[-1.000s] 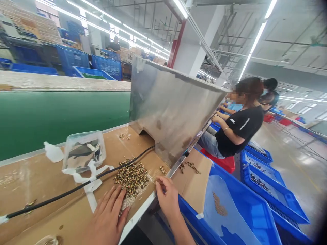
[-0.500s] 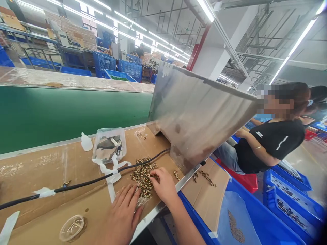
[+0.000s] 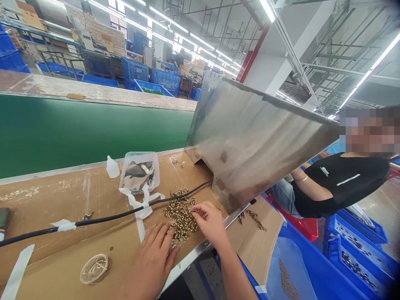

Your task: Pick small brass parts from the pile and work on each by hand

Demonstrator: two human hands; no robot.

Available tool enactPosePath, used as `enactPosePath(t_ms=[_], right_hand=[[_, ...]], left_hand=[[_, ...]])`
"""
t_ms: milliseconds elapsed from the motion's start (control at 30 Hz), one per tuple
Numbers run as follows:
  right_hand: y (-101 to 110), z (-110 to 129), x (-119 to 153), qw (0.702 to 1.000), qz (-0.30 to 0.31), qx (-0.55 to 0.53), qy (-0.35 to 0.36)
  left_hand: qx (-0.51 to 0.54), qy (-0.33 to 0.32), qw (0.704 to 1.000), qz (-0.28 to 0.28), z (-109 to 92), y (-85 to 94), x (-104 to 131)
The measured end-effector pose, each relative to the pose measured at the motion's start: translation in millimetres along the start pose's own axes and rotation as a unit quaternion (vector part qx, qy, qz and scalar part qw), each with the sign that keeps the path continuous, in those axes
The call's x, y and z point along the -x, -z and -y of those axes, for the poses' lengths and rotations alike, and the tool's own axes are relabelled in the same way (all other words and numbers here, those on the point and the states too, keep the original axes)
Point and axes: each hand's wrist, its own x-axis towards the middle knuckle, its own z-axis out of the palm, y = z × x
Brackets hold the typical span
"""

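A pile of small brass-and-black parts [image 3: 179,212] lies on the cardboard-covered bench [image 3: 125,250]. My left hand [image 3: 158,250] rests palm down at the pile's near left edge, fingers stretched out and holding nothing. At the right side of the pile is my right hand [image 3: 211,223], thumb and forefinger curled together; whatever is between the fingertips is hidden. Across the pile's far part runs a black cable [image 3: 115,217], fixed down with white tape [image 3: 144,210].
A tilted metal sheet [image 3: 256,137] stands behind my right hand. Near the cable are a clear tub [image 3: 127,160] with camouflage cloth, a white bottle [image 3: 112,167] and a round clear lid [image 3: 94,268]. A co-worker [image 3: 343,179] sits at right beside blue bins [image 3: 359,258].
My right hand has shifted a little right, over the spot where a few loose parts lay. My left hand stays by the pile. The view has turned slightly left, and the co-worker's head has turned.
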Motion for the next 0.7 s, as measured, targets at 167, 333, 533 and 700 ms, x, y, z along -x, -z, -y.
enactPosePath(t_ms=[167,333,533,700], right_hand=[[-18.7,18.8,-13.7,0.997,0.033,0.044,0.063],[-28.5,27.2,-31.6,0.993,0.035,0.074,0.090],[-37.0,31.3,-39.1,0.994,0.023,0.083,0.069],[-35.7,20.9,-35.2,0.998,0.022,0.042,0.041]], left_hand=[[-0.003,0.007,1.000,0.021,-1.9,4.0,-1.1],[0.000,0.016,1.000,0.025,-3.0,6.7,-0.3],[0.011,0.016,0.999,0.033,-2.4,8.3,-0.5],[0.017,0.029,0.998,0.047,-3.1,10.7,-2.0]])
